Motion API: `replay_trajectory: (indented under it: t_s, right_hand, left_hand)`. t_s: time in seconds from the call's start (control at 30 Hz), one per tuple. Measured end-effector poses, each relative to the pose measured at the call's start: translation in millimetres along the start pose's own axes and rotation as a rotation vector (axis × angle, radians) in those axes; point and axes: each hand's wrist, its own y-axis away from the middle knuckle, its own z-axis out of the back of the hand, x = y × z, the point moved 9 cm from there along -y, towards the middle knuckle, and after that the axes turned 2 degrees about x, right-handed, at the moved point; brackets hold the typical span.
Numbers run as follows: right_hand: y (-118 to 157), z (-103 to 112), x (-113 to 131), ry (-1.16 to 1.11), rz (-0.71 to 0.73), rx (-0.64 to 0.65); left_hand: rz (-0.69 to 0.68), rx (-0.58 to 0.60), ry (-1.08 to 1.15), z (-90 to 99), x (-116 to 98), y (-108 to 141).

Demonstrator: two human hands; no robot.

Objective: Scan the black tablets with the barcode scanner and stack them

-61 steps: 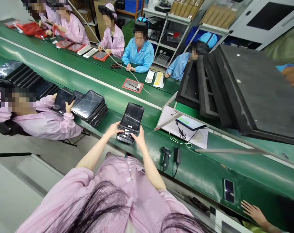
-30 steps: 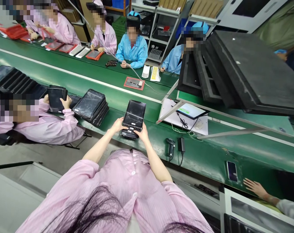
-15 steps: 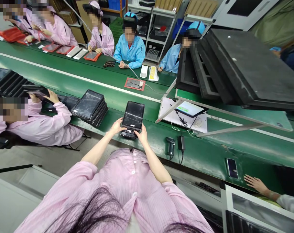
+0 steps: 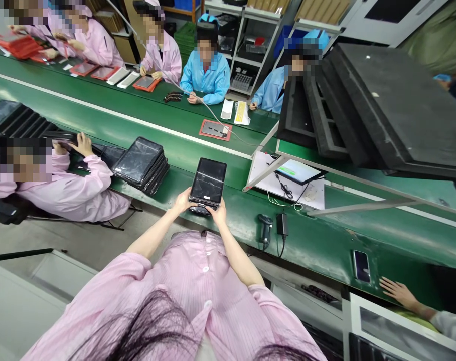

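A black tablet (image 4: pixel 208 181) with a glossy screen and a small white label at its near edge is between my two hands, over the near edge of the green bench. My left hand (image 4: pixel 183 200) is closed on its near left corner. At the near right corner, my right hand (image 4: pixel 217 212) grips it with the thumb on the edge. Directly under it another dark tablet (image 4: pixel 199 210) shows partly; how many lie there is hidden. To the left stands a stack of several film-covered tablets (image 4: pixel 139 160).
Right of my hands lie a barcode scanner (image 4: pixel 265 230), a power adapter (image 4: pixel 282 225) and a phone (image 4: pixel 361 265). A lit tablet (image 4: pixel 297 170) sits under a slanted shelf loaded with black foam trays (image 4: pixel 408 110). A co-worker's hand (image 4: pixel 399 292) rests at far right; another co-worker (image 4: pixel 77 185) sits at left.
The upper tablet sits lower and closer over the dark one beneath, with less of that one showing. Both hands stay on it. The whole view has shifted slightly.
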Motion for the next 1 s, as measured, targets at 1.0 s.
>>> replay_trajectory:
  t_s: [1.0]
  right_hand:
    - [25, 8, -10, 0.041, -0.092, -0.058]
  left_hand:
    - [0.110, -0.084, 0.094, -21.9, 27, 19]
